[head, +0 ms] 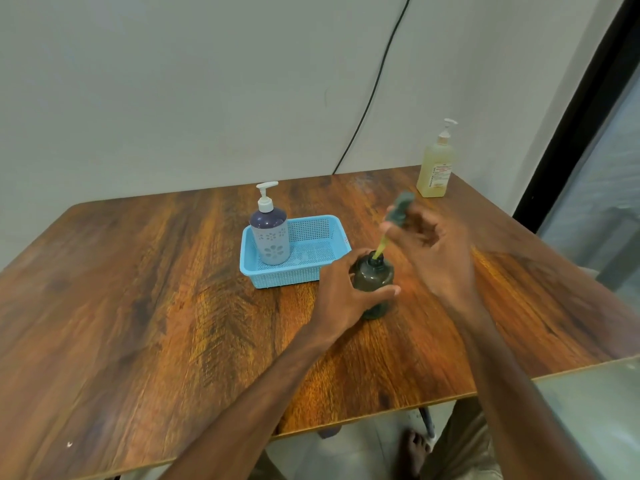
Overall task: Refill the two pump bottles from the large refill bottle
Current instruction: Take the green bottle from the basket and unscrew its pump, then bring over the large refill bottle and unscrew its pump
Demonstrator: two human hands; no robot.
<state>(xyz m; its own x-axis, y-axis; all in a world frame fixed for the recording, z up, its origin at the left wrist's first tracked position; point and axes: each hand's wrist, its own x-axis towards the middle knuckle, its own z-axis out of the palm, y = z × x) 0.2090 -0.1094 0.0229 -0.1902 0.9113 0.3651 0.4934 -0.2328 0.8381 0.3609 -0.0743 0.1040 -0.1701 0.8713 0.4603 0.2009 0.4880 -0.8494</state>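
A dark translucent pump bottle (pixel 373 278) stands on the wooden table (pixel 138 306), just right of the blue basket (pixel 311 271). My left hand (pixel 341 297) wraps around its body. My right hand (pixel 440 251) holds its dark pump head (pixel 400 207) above the bottle, blurred and tilted. The pump's yellow-green tube (pixel 381 247) still reaches into the bottle's open neck. A second pump bottle (pixel 270 233), purple and white with flower shapes and a white pump, stands in the basket's left end. The large refill bottle (pixel 434 166), full of yellowish liquid, stands at the table's far right corner.
A black cable (pixel 377 81) hangs down the wall behind the table. A dark door or window frame (pixel 568 133) runs along the right. The table's near right edge ends over a tiled floor, where a bare foot (pixel 415 452) shows.
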